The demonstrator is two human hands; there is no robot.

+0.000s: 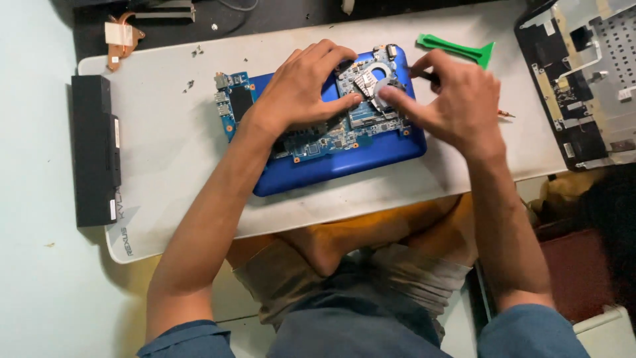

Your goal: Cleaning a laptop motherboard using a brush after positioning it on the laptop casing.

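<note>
Nearest the camera are the person's blue sleeves and folded legs in grey shorts (371, 292), seated on the floor at the near edge of a long white board (165, 152) that carries the work.

Largest on that board is the blue laptop base (344, 162), lying flat around the middle, slightly nearer the far edge, with its long side running along the board. Inside it sits the blue circuit board (318, 142), its port end sticking out past the base's left side. On the floor just off the board's left end lies a long black battery pack (95, 149), touching or almost touching that end. Past the board's right end rests an opened laptop cover (583, 79) with grey and black inner parts showing.

The left hand (301, 86) presses down on the circuit board, fingers spread and curled over its far part, thumb pointing right toward the round fan (383, 89); it grips nothing. The right hand (457, 99) hovers at the base's far right corner, fingers curled around a thin dark tool (427, 75), forefinger stretched out onto the fan. Whether the tool's tip touches the circuit board I cannot tell.

A green plastic pry tool (460, 50) lies near the board's far edge, just beyond the right hand. A copper heat pipe piece (122, 36) sits off the far left corner.
</note>
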